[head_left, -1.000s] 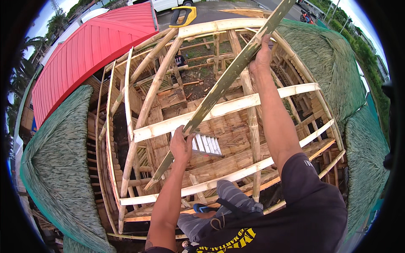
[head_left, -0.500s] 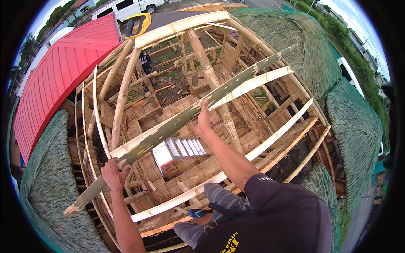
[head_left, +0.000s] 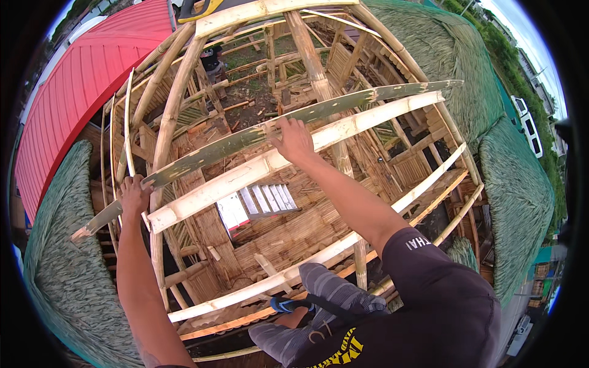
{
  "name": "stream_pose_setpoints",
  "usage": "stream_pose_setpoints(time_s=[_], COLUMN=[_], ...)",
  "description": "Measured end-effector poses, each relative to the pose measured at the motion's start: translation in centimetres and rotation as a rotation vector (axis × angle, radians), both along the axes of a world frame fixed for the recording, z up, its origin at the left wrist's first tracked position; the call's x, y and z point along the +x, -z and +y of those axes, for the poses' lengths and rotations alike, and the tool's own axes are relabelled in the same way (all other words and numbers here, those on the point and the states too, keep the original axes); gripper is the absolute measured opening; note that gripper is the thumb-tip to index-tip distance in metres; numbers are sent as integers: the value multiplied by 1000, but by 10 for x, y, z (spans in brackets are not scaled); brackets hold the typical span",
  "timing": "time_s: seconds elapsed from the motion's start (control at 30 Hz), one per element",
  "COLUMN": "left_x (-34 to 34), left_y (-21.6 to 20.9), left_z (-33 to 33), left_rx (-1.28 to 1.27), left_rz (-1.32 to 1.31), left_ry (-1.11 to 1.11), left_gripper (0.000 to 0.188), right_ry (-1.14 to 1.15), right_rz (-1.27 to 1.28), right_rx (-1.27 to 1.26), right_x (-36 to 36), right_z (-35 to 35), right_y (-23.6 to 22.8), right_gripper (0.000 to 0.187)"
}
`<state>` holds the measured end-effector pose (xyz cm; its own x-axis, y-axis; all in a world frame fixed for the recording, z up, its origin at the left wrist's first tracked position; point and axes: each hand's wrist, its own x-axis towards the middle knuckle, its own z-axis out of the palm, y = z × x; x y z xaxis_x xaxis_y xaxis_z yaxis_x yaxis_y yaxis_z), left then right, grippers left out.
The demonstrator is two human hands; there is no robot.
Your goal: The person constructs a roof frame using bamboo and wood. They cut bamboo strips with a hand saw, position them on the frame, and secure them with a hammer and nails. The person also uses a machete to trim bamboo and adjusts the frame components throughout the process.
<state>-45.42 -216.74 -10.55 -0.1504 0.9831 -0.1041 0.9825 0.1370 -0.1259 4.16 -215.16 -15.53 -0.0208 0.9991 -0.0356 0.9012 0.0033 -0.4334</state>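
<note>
A long split bamboo slat (head_left: pixel 218 147), green and mottled on its upper face, runs slantwise across the roof frame. My left hand (head_left: pixel 134 195) is closed round it toward its lower left end. Near the middle, my right hand (head_left: pixel 293 141) grips its near edge with fingers bent over it. Just on my side of the slat lies a pale split bamboo strip (head_left: pixel 368 121), set across the frame. The slat's far right end reaches past the round bamboo pole (head_left: pixel 451 132) at the frame's right side. My thumbs are partly hidden.
Below are a woven bamboo floor (head_left: pixel 294 236) and a metal stepladder (head_left: pixel 248 205). A yellow-handled handsaw (head_left: pixel 205 9) rests at the top. Another person (head_left: pixel 211 61) is down inside the frame. Thatched roofs (head_left: pixel 518 196) and a red metal roof (head_left: pixel 92 92) flank it. Another pale strip (head_left: pixel 264 283) crosses before my legs.
The green slat has swung away from me at its left end and shifted right at its far end. It now lies beyond the pale strip, separated from it by a gap.
</note>
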Motion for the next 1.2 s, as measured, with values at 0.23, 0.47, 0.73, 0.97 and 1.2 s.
stream_pose_setpoints(time_s=[0.23,0.47,0.73,0.97,1.2], left_x=[12,49,78,77,70], left_y=[95,196,307,413,458], left_z=[-74,-240,-393,-409,-428], left_rx=[75,160,-236,54,412], left_rz=[-253,-624,-767,-604,-578], left_ry=[-24,-154,-269,-263,-192], left_gripper=[85,61,41,17,16], right_ry=[-34,-256,-677,-585,-690], right_rz=[-128,-50,159,46,-123], right_rx=[136,417,-792,-978,-689], right_x=[-41,-93,-208,-276,-335], right_z=[-2,-22,-218,-312,-315], right_y=[35,45,309,574,735], right_gripper=[89,69,39,57,85])
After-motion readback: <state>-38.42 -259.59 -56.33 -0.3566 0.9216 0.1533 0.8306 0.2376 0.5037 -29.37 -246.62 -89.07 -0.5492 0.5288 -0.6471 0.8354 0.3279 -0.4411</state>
